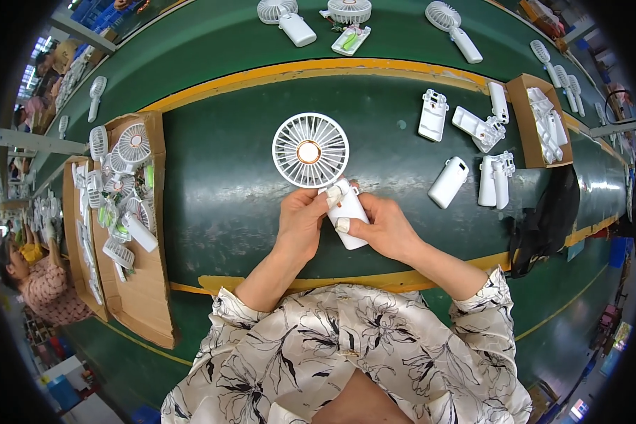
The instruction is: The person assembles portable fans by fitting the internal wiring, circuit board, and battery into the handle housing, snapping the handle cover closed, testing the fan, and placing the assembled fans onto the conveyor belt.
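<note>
A white handheld fan (286, 152) with a round grille and a copper-coloured ring at its hub is held over the green bench. Both hands grip its handle, with the fan head pointing away from me. My left hand (302, 220) is closed on the upper handle just below the head, its thumb pressed on the front. Lower down, my right hand (385, 225) wraps the handle from the right, thumb lying across it. White wrapping covers both thumb tips. The fingers behind the handle are mostly hidden.
Several white handle shells (448, 182) lie right of the fan, near a small cardboard box (519, 106) of white parts. At left, a cardboard tray (145, 304) holds several fans. More fans (443, 15) rest on the green belt beyond the yellow edge. A person (49, 283) sits far left.
</note>
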Demonstrator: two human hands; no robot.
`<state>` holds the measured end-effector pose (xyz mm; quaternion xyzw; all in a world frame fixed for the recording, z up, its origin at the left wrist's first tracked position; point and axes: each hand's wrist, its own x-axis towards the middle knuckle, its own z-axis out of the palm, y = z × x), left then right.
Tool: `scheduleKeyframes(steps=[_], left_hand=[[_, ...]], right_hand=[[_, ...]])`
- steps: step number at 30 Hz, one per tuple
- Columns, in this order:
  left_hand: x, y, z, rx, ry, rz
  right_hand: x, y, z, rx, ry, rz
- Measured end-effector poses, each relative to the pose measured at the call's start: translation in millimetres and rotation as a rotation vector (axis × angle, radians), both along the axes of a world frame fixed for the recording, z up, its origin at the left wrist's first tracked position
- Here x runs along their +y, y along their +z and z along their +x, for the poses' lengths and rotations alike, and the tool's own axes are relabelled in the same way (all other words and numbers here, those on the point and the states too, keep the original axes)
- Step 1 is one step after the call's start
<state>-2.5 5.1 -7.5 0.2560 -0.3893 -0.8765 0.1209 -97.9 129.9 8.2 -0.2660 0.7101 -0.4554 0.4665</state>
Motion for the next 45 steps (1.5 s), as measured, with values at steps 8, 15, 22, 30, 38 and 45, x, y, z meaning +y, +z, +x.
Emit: scheduleKeyframes(steps=[8,15,22,30,38,45], left_hand=[[4,-4,0,0.031,0.009,0.033],[7,-14,2,0.085,-0.059,-0.087],[9,-1,-2,0.079,-0.018,-0.133],[-54,24,-59,-0.142,-0.107,-0.134],[-267,-9,-147,-0.83,0.342,-1.501],[-167,-10,-167,-0.329,0.15,-1.28]], right_hand=[[-5,7,9,0.029,-0.119,-0.028],[-4,3,12,0.051,-0.174,-0.083],[-6,-7,4,-0.112,-0.171,-0.116],[-9,1,-19,-0.468,-0.073,-0.224],[-1,-11,-34,0.001,0.035,-0.155],[-65,-5,-178,1.35,-0.379,-0.02]])
